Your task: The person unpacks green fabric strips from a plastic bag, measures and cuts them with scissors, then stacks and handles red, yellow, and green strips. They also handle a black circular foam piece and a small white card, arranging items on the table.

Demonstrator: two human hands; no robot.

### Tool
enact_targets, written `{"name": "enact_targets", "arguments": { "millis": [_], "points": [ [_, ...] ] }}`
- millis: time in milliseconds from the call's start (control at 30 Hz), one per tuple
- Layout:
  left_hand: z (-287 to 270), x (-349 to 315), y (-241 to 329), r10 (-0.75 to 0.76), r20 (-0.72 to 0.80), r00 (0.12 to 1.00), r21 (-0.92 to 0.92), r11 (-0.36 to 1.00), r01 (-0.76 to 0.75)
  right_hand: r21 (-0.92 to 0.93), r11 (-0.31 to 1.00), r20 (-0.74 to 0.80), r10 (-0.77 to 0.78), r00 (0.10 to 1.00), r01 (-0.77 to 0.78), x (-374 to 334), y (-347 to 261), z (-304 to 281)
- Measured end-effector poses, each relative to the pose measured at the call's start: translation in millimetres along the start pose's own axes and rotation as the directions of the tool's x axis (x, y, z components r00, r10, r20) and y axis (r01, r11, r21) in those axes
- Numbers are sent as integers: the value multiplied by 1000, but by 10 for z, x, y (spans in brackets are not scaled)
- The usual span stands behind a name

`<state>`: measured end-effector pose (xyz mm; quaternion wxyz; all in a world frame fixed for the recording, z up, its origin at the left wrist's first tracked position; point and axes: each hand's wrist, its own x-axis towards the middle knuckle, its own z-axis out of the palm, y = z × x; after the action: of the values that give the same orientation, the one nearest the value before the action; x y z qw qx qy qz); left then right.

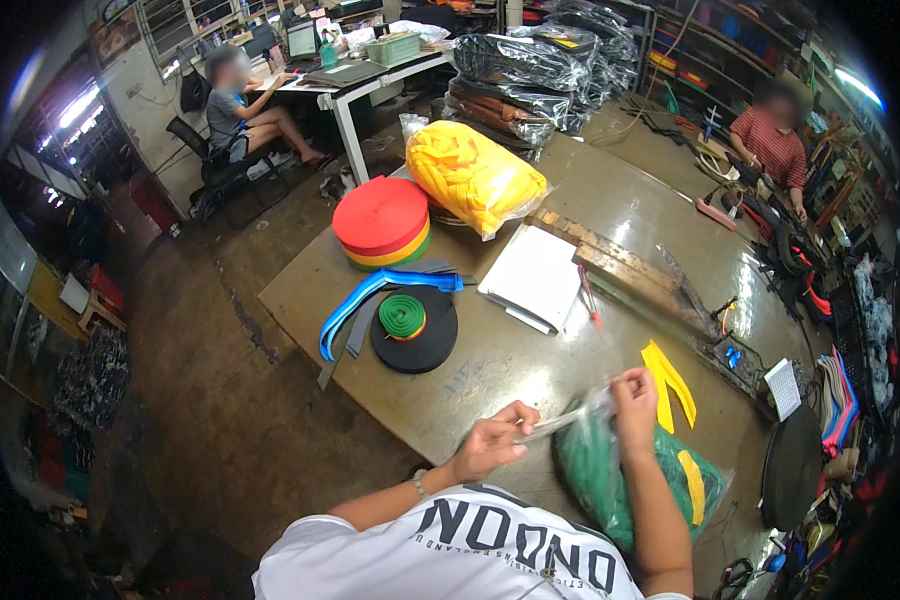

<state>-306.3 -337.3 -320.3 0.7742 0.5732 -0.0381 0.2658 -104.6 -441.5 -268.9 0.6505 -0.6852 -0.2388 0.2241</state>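
A clear plastic bag [592,462] of green material lies at the table's near edge, against my front. Its gathered mouth stretches between my hands. My left hand [495,440] pinches a whitish twisted strip of the plastic at the left. My right hand [634,402] is closed at the top of the bag, apparently on the same plastic; its fingertips partly hide the grip. Part of the bag is behind my right forearm. One yellow strip [691,487] rests on the bag, and a folded yellow strip [668,385] is on the table just beyond it.
Farther left on the table [500,350] are a red-yellow-green webbing roll [380,222], a black roll [440,335] with a small green coil [402,316], and blue straps [370,300]. A yellow bagged bundle [475,175], white pad [532,275] and long metal-edged bar [630,275] lie beyond. Two people sit farther off.
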Motion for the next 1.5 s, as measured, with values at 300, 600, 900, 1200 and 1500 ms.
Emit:
{"name": "enact_targets", "arguments": {
  "millis": [300, 600, 900, 1200, 1500],
  "points": [
    [216, 86, 145, -128, -311, 942, 646, 699, 308, -376, 855, 384, -207, 900, 358, -71, -293, -113],
    [290, 502, -63, -380, -182, 907, 340, 841, 420, -590, 698, 374, -209, 904, 406, -386, -409, -167],
    [99, 421, -39, -283, -82, 955, 50, 956, 288, -536, 704, 222, -415, 882, 466, -274, -694, -363],
    [196, 683, 115, -229, 181, 957, 321, 933, 162, -514, 709, 260, -407, 876, 482, -559, -960, -349],
    [353, 725, 183, 113, 25, 993, 623, 776, -103, -660, 477, 311, -531, 788, 581, -924, -816, 40]
  ]
}}
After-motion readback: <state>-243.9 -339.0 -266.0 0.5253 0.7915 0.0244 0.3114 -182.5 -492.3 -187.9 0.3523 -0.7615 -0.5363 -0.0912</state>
